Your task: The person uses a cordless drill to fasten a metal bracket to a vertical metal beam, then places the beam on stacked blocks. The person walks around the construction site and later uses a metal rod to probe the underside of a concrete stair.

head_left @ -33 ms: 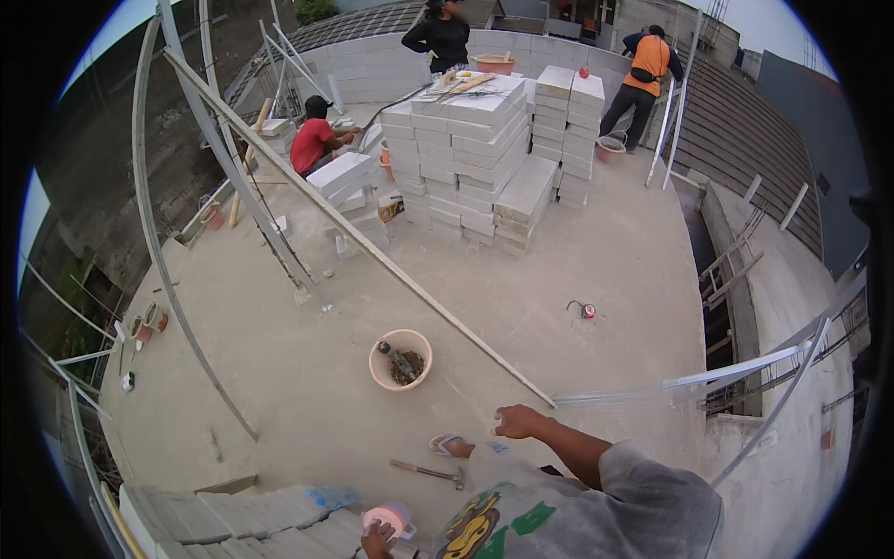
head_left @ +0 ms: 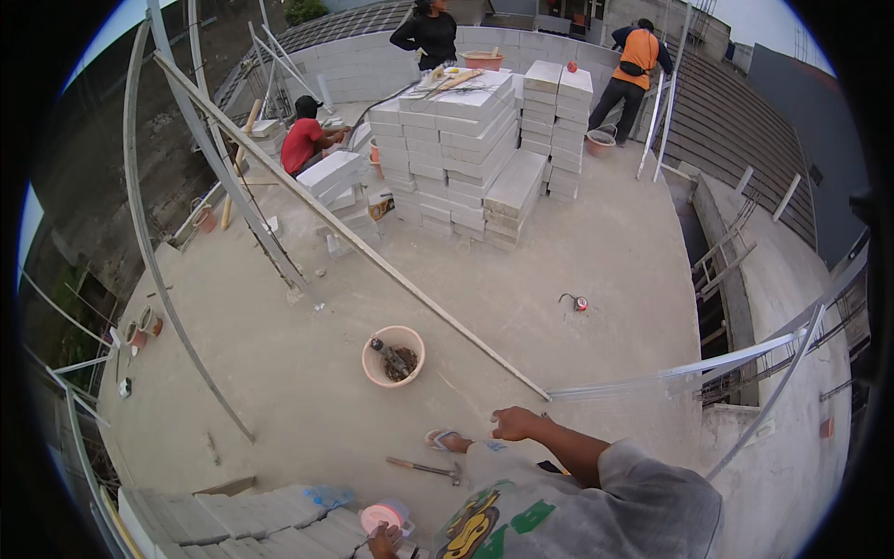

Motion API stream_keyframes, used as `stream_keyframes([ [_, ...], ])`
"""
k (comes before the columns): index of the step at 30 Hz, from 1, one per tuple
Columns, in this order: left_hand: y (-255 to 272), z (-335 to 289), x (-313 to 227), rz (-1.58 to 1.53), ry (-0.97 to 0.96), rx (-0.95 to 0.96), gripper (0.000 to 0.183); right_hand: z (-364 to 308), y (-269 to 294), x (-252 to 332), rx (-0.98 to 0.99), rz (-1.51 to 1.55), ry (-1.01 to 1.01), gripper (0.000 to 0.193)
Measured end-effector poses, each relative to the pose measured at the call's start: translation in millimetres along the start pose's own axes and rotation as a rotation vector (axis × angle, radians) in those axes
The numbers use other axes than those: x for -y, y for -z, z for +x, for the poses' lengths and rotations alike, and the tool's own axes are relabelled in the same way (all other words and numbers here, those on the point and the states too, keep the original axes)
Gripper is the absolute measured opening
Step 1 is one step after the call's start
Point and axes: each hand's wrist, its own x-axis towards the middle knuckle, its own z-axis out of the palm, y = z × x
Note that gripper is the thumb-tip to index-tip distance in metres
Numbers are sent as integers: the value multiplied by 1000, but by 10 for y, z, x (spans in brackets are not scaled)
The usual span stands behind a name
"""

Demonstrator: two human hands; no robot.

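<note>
At the lower edge, my left hand is closed on a clear plastic jug with a pink lid, beside a stack of grey blocks. My right hand hangs over the floor with its fingers curled in, and nothing shows in it. Below that hand are my sandalled foot and a hammer with a wooden handle, lying on the concrete. Farther off stands a pale pink basin, with a dark power tool and brown debris inside.
A long pole slants across the middle. Stacked white blocks stand beyond it. A tape measure lies on the floor. An opening runs along the right edge. People in red, black and orange are farther back.
The whole view has shifted slightly, so things sit a little higher and more to the left. Both my hands keep nearly the same pose.
</note>
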Motion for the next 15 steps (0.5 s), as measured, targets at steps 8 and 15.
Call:
stream_keyframes([
  [8, 45, -445, 1127, 126, 236, 44, 52, -1116, -641, -562, -4, -38, -109, 60],
  [15, 304, -266, 904, -45, 89, -61, 52, -1332, -429, -479, -85, -26, -106, 57],
])
